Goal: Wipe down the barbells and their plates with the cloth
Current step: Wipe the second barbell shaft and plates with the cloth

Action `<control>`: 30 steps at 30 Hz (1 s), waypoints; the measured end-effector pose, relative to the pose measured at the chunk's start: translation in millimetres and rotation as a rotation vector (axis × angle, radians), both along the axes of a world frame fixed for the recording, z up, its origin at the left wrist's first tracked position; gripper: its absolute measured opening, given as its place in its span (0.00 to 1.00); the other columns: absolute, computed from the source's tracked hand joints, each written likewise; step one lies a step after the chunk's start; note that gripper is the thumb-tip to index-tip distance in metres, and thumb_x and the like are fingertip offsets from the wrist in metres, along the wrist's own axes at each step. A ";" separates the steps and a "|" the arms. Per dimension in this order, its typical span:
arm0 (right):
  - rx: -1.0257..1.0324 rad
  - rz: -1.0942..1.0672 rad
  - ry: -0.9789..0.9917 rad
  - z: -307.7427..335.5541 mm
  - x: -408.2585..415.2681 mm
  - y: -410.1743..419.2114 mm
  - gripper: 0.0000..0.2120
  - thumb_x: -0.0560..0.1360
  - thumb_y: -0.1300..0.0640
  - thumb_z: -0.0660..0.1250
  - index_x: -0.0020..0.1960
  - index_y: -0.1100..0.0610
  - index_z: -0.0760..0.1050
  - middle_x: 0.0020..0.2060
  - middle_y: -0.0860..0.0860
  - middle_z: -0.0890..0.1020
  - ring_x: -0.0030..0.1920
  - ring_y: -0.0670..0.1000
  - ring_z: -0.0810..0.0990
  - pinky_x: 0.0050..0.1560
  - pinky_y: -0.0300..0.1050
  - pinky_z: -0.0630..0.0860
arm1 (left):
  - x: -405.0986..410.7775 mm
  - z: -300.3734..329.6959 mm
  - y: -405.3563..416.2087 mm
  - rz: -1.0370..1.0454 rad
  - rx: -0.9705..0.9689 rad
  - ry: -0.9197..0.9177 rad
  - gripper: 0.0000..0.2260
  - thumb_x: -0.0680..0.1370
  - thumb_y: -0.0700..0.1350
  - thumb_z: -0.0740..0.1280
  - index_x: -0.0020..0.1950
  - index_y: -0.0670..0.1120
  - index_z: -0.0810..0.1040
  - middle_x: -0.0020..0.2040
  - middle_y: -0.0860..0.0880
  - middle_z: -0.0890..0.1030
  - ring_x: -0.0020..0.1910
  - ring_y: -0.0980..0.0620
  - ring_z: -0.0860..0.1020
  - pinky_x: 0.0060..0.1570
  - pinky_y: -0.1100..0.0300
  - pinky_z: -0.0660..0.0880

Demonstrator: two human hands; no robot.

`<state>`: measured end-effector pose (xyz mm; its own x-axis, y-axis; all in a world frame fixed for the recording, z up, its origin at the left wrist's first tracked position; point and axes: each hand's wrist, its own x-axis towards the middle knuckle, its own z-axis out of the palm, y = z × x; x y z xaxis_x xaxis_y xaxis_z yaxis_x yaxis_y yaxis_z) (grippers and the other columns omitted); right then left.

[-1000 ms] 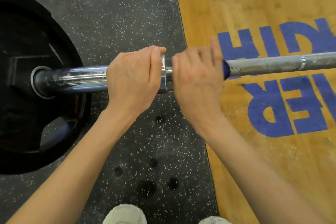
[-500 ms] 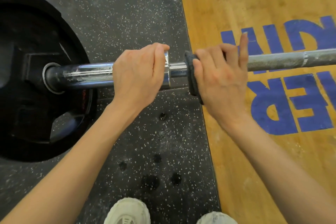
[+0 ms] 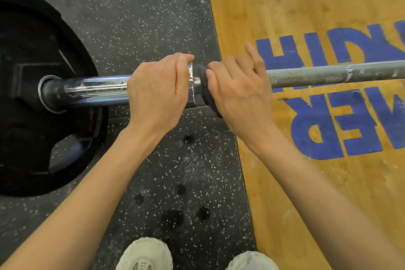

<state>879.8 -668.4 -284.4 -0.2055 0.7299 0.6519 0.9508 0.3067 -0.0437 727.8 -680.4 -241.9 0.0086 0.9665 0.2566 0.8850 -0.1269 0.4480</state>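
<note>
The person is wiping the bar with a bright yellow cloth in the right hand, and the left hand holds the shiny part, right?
Not quite: the cloth is dark, not yellow, as the head view shows. The right hand does hold it on the bar, and the left hand grips the shiny part.

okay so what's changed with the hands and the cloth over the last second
The right hand slid the cloth away from the collar along the bar, then back against it; more dark cloth now shows at its inner edge and a finger has lifted off the bar. The left hand kept gripping the sleeve at the collar, and the plate stayed put.
</note>
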 end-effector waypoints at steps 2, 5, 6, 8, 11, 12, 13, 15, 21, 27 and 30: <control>-0.005 -0.100 0.021 2.6 25.3 0.8 0.21 0.86 0.57 0.52 0.39 0.57 0.76 0.33 0.54 0.77 0.41 0.59 0.77 0.71 0.55 0.65 | 1.9 -0.2 -3.2 0.006 0.002 -0.005 0.21 0.86 0.46 0.50 0.62 0.47 0.83 0.46 0.51 0.85 0.37 0.52 0.75 0.45 0.56 0.69; -0.083 -0.250 0.026 9.7 -5.1 3.7 0.20 0.83 0.58 0.57 0.34 0.57 0.75 0.28 0.54 0.77 0.37 0.59 0.76 0.66 0.56 0.71 | 5.4 -1.3 -10.0 0.031 0.046 -0.008 0.20 0.86 0.45 0.51 0.62 0.45 0.83 0.50 0.50 0.86 0.42 0.52 0.79 0.48 0.60 0.67; -0.085 -0.193 0.004 14.3 -17.2 8.0 0.21 0.82 0.57 0.57 0.32 0.57 0.75 0.26 0.54 0.77 0.35 0.58 0.76 0.63 0.55 0.75 | 5.7 -1.6 -12.0 0.033 0.061 -0.007 0.19 0.86 0.44 0.52 0.61 0.45 0.83 0.51 0.50 0.86 0.44 0.52 0.79 0.49 0.59 0.67; -0.114 -0.084 -0.033 21.6 -24.2 14.1 0.22 0.81 0.57 0.56 0.31 0.58 0.75 0.26 0.55 0.78 0.35 0.59 0.78 0.64 0.58 0.76 | 5.1 -2.9 -15.4 0.028 0.077 -0.002 0.18 0.86 0.44 0.52 0.61 0.44 0.82 0.52 0.49 0.85 0.46 0.52 0.78 0.50 0.58 0.67; -0.136 -0.081 -0.009 16.6 -5.9 -0.4 0.22 0.85 0.58 0.49 0.40 0.58 0.77 0.34 0.55 0.76 0.44 0.60 0.78 0.74 0.61 0.66 | 6.0 -2.8 -21.5 0.009 0.085 -0.014 0.17 0.85 0.43 0.53 0.63 0.43 0.81 0.57 0.48 0.84 0.52 0.53 0.77 0.57 0.58 0.67; -0.184 -0.066 0.023 14.2 -4.7 -13.8 0.22 0.86 0.58 0.47 0.44 0.58 0.77 0.37 0.54 0.75 0.46 0.59 0.77 0.76 0.59 0.63 | 6.2 -3.0 -24.1 0.004 0.089 -0.013 0.17 0.85 0.43 0.53 0.63 0.43 0.81 0.58 0.48 0.84 0.54 0.53 0.77 0.59 0.58 0.67; -0.216 -0.046 0.040 10.9 -5.9 -27.8 0.21 0.86 0.58 0.47 0.46 0.58 0.77 0.40 0.53 0.77 0.47 0.58 0.77 0.77 0.55 0.61 | 5.9 -3.1 -26.7 -0.001 0.090 -0.014 0.17 0.85 0.43 0.53 0.64 0.42 0.80 0.59 0.48 0.84 0.55 0.52 0.78 0.61 0.57 0.67; -0.250 0.003 0.008 17.9 -12.6 -35.1 0.21 0.86 0.58 0.47 0.43 0.56 0.75 0.39 0.53 0.78 0.42 0.57 0.76 0.67 0.49 0.69 | 5.3 -3.5 -32.6 -0.009 0.081 -0.025 0.17 0.85 0.43 0.53 0.64 0.42 0.80 0.60 0.48 0.83 0.57 0.51 0.78 0.63 0.56 0.67; -0.693 0.014 -0.177 53.4 -24.9 -6.0 0.14 0.81 0.59 0.60 0.37 0.54 0.63 0.31 0.49 0.63 0.35 0.56 0.67 0.34 0.46 0.60 | 4.3 0.8 -52.7 -0.067 0.043 -0.012 0.17 0.85 0.42 0.54 0.67 0.41 0.77 0.62 0.46 0.82 0.59 0.48 0.77 0.65 0.52 0.68; -0.306 0.117 0.070 20.0 1.5 -78.8 0.14 0.85 0.58 0.56 0.55 0.59 0.80 0.51 0.54 0.83 0.56 0.57 0.80 0.76 0.54 0.62 | -8.0 12.9 -59.6 -0.132 -0.048 0.017 0.16 0.85 0.45 0.55 0.64 0.45 0.80 0.62 0.52 0.82 0.60 0.56 0.77 0.69 0.57 0.65; -0.346 0.045 -0.051 31.4 -23.1 -50.6 0.13 0.80 0.60 0.63 0.37 0.53 0.65 0.28 0.51 0.72 0.31 0.56 0.76 0.57 0.53 0.77 | -6.2 15.1 -56.2 -0.095 -0.125 0.043 0.19 0.85 0.47 0.53 0.61 0.47 0.82 0.56 0.52 0.85 0.52 0.51 0.80 0.55 0.56 0.71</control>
